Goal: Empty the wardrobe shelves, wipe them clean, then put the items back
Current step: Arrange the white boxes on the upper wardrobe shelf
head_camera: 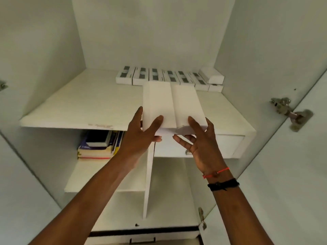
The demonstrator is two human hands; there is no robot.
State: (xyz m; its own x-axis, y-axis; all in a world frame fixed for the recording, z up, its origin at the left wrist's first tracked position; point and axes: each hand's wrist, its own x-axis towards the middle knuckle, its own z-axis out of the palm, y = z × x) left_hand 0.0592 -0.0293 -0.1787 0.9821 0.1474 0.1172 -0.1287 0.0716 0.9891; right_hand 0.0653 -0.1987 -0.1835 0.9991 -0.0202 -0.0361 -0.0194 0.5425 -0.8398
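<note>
Two long white boxes point(169, 105) lie side by side, their far ends over the upper wardrobe shelf point(74, 106) and their near ends at its front edge. My left hand point(141, 133) grips the left box's near end, thumb below and fingers on top and at its side. My right hand point(196, 138) holds the right box's near end, with a finger on top and others beneath. A row of several small white boxes with grey labels point(159, 77) sits at the back of the same shelf.
A stack of books point(100, 145) lies on the lower left shelf. A drawer with a small knob point(223, 147) sits under the upper shelf on the right. A vertical divider point(149, 179) splits the lower part. Open doors with metal hinges point(290, 112) flank both sides.
</note>
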